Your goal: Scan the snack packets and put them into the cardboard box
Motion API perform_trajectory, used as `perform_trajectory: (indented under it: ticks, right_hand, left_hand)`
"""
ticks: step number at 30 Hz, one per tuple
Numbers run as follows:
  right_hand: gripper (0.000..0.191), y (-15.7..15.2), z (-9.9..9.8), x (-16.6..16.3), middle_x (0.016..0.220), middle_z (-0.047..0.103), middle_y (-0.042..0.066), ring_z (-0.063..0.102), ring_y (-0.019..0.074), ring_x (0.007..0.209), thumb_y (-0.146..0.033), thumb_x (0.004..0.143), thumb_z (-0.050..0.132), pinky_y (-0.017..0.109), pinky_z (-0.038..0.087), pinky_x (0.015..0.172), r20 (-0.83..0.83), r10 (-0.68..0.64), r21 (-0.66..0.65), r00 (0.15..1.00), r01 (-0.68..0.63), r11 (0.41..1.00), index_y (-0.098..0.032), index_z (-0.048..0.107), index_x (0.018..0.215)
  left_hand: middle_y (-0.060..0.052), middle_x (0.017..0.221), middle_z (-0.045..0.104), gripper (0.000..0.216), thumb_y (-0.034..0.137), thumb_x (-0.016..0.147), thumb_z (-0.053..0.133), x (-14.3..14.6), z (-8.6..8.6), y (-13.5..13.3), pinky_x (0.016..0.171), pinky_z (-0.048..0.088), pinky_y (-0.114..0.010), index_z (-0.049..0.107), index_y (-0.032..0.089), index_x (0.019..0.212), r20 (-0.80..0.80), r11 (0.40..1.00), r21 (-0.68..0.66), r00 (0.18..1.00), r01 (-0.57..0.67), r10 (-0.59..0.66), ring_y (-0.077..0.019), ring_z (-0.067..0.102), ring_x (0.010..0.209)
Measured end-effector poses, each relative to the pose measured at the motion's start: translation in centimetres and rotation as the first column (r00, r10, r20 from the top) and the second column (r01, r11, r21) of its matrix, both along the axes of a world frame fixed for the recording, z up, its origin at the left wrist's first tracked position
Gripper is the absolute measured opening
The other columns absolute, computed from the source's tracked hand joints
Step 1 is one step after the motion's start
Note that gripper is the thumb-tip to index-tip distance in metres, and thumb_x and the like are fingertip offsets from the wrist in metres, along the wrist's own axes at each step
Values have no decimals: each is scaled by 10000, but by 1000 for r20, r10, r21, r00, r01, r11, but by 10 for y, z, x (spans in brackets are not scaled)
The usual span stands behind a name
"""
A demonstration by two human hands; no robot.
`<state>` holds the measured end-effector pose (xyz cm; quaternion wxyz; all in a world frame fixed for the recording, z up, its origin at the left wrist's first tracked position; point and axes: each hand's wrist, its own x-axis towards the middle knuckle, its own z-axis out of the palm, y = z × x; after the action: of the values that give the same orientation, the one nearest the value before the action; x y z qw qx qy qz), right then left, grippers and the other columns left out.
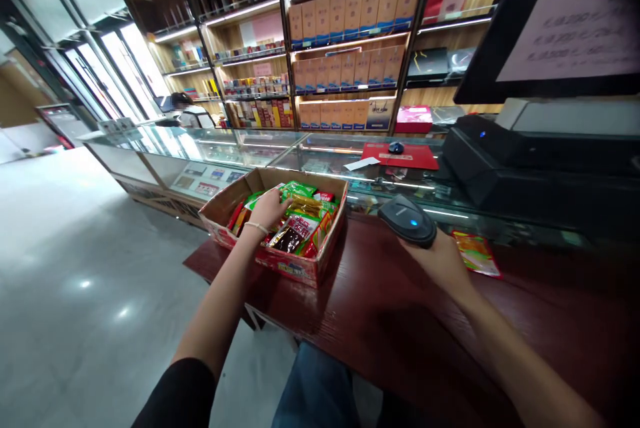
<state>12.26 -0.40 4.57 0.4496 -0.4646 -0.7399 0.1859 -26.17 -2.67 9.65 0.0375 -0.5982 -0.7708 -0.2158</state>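
Observation:
My left hand (270,210), with a pale band at the wrist, reaches into an open cardboard box (293,269). Its thumb is held apart from the fingers and rests over the shiny snack packets (299,231); the fingertips are partly hidden. The packets are green, red, gold and dark brown, piled loosely. On the right, my right hand (440,261) is closed around a black barcode scanner (409,220) showing a blue light. The scanner is above the dark red tabletop (365,301). One orange and green packet (475,253) lies flat beyond my right wrist.
A glass display counter (225,145) runs behind the table. On it are a red mat (415,156), a mouse (396,147) and a white paper slip (362,163). A monitor with a black base (540,161) stands at right. A person (193,113) is at the far counter.

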Motion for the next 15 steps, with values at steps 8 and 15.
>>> perform_trajectory:
  ticks: [8,15]
  right_hand:
    - [337,9,-3,-1,922,760,89,702,287,855,-393,748,689,371,531,743,-36,23,2,999,-23,1000,-171,703,1001]
    - [339,11,4,8,849,751,88,694,285,795,-414,735,692,359,516,695,-67,-24,-14,997,24,1000,-149,710,946]
  left_hand:
    - [-86,699,647,267,443,807,633,-6,-7,17,677,449,-300,617,189,725,-22,992,-130,1000,3,-6,-247,643,752]
    - [-29,931,647,338,294,814,637,7,8,6,633,510,-242,555,212,1132,707,961,276,684,-33,-180,-139,621,726]
